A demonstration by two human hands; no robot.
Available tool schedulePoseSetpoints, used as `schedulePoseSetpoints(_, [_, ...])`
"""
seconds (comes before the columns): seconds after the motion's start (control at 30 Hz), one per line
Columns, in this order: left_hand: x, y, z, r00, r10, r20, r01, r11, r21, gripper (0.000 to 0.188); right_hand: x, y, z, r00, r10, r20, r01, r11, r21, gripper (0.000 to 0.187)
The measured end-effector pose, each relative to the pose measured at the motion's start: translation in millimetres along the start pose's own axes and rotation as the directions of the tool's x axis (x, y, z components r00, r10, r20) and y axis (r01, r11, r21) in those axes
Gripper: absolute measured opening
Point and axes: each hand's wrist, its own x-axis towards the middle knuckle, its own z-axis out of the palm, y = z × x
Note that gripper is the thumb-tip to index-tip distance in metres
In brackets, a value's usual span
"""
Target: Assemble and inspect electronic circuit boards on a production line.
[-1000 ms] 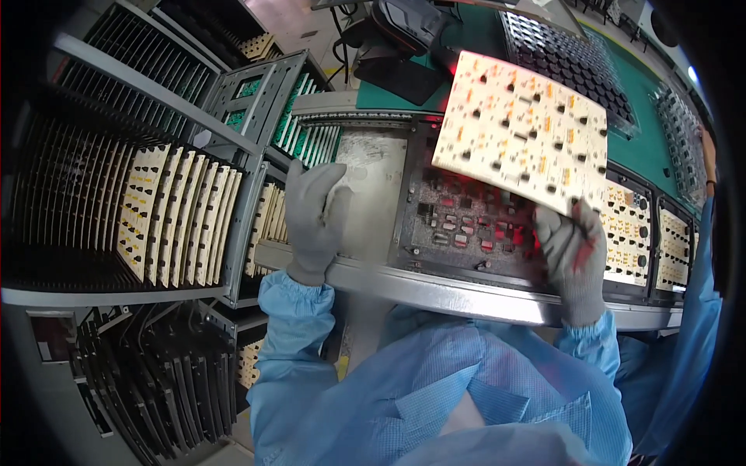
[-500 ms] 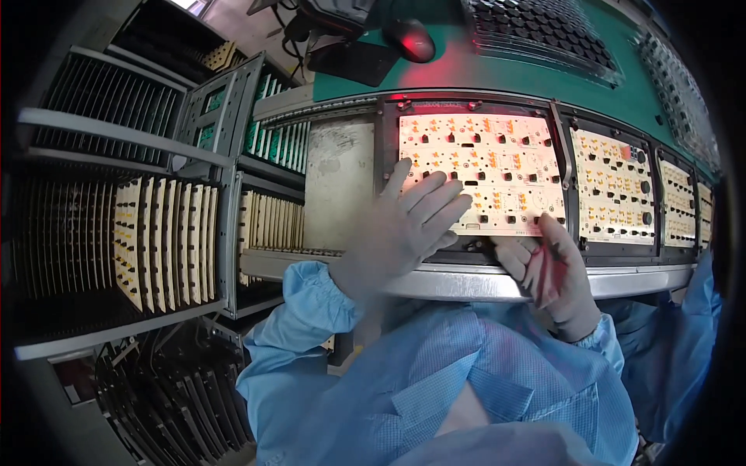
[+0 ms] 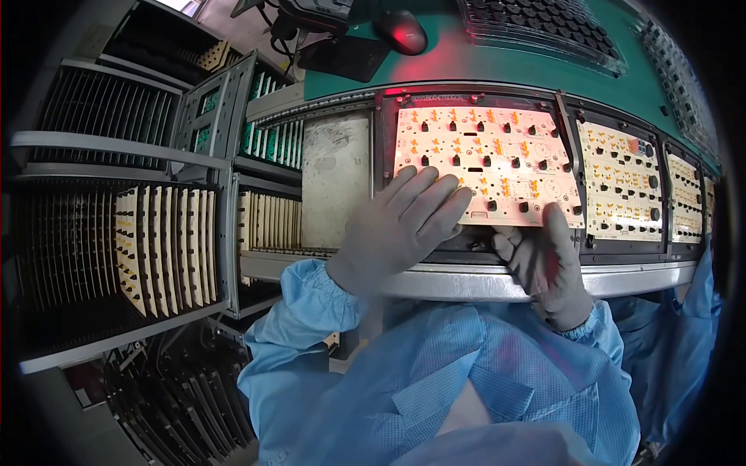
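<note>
A cream circuit board point(image 3: 489, 169) with rows of black and orange parts lies over a black carrier frame point(image 3: 458, 247), lit red along its far side. Its near right part sits raised and slightly askew in the frame. Gloved in grey, my right hand point(image 3: 546, 260) grips the near edge by the right corner, thumb on top and fingers underneath. Across the near left part of the board stretches my left hand point(image 3: 404, 221), fingers extended and close together; the board's near left corner is hidden beneath it.
More boards in carriers point(image 3: 622, 182) line the conveyor to the right. A bare metal plate point(image 3: 336, 171) lies left of the frame. Racks hold upright boards point(image 3: 167, 248) at far left. A mouse point(image 3: 402, 33) and clear trays of black parts point(image 3: 544, 31) stand behind; a metal rail point(image 3: 466, 283) runs in front.
The board has lifted at its near right and turned a little out of line with the frame. My left fingers have drawn closer together.
</note>
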Motion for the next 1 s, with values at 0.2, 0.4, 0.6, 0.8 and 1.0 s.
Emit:
schedulePoseSetpoints(0.2, [-2,3,0,0.999,0.011,-0.051,-0.006,0.996,0.091,0.031,-22,-2,9,0.995,-0.044,-0.09,0.026,0.98,-0.196,0.059])
schedulePoseSetpoints(0.4, [0,7,-1,0.999,0.024,-0.028,-0.021,0.995,0.097,0.032,-57,-14,17,0.976,-0.112,-0.185,-0.025,0.792,-0.61,0.033])
schedulePoseSetpoints(0.6, [-5,19,9,0.995,-0.007,0.103,-0.004,0.994,0.107,0.034,-38,-41,9,0.795,-0.425,0.433,0.252,-0.418,-0.873,0.035])
schedulePoseSetpoints(0.8, [-17,18,11,0.996,0.002,0.093,-0.006,0.999,0.037,0.034,13,-47,-8,0.885,-0.12,0.45,0.2,-0.773,-0.601,0.061])
schedulePoseSetpoints(1.0, [-13,8,2,0.955,-0.225,0.194,0.229,0.973,-0.001,0.048,23,-53,-10,0.916,-0.067,0.396,0.152,-0.856,-0.494,0.072])
